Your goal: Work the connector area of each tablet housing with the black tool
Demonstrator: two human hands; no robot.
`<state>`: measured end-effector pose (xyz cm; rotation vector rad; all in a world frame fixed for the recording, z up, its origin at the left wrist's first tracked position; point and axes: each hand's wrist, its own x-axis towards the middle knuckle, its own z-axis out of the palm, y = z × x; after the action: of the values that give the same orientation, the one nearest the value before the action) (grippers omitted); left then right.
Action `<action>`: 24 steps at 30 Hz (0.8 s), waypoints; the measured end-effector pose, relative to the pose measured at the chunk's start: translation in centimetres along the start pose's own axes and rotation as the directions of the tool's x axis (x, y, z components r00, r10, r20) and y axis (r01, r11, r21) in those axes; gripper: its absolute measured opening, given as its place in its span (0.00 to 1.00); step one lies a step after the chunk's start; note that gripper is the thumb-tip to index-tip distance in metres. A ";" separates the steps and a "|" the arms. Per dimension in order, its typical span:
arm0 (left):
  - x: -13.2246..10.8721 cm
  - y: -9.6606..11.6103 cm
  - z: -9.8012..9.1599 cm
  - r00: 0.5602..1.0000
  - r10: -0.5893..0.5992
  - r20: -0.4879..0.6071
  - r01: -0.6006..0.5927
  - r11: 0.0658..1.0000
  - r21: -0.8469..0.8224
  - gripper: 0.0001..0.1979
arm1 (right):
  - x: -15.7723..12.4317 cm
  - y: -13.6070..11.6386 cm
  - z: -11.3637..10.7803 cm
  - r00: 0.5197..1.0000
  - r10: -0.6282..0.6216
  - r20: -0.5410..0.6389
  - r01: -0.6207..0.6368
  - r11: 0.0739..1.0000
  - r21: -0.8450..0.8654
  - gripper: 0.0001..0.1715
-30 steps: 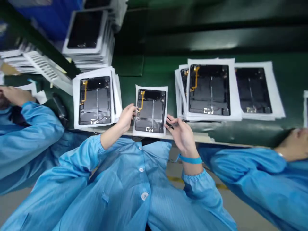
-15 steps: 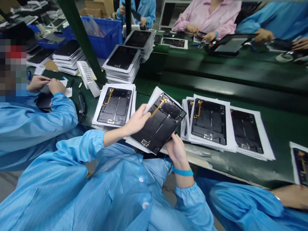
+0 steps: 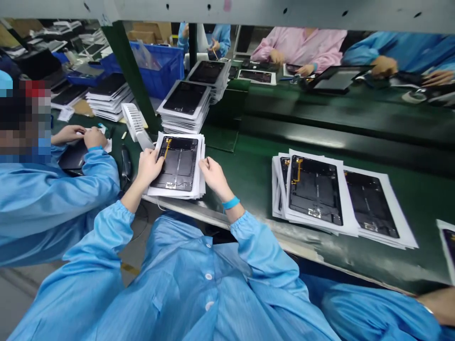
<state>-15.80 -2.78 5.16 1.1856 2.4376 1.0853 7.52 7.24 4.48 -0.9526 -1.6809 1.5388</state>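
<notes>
A black tablet panel (image 3: 179, 163) with an orange flex cable lies on top of a pile of white sheets (image 3: 200, 182) at the near edge of the green belt (image 3: 249, 175). My left hand (image 3: 149, 166) grips the panel's left edge, thumb on its face. At the pile's right edge, my right hand (image 3: 213, 174) has curled fingers pinching the panel and its sheet. A blue wristband sits on my right wrist.
More panels on sheets (image 3: 314, 189) lie to the right, another (image 3: 369, 203) beside them. Stacked trays (image 3: 185, 102) stand behind, with a blue crate (image 3: 159, 66), a green post (image 3: 131, 71) and a small white fan (image 3: 132, 121). A co-worker's hands (image 3: 83, 137) work at left; other people sit across the belt.
The panel I held tilted above the belt's edge now lies flat on the left pile. Both hands moved left with it, and my view has lifted.
</notes>
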 end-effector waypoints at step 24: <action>-7.2 27.6 28.8 0.716 0.359 0.598 0.014 0.850 -0.526 0.12 | -23.7 2.2 -20.7 0.574 -0.087 -0.814 0.124 0.992 -0.019 0.31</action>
<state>18.99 17.94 3.44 1.3388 1.3855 0.9935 37.56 -2.30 4.30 -1.2543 -0.9830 0.7982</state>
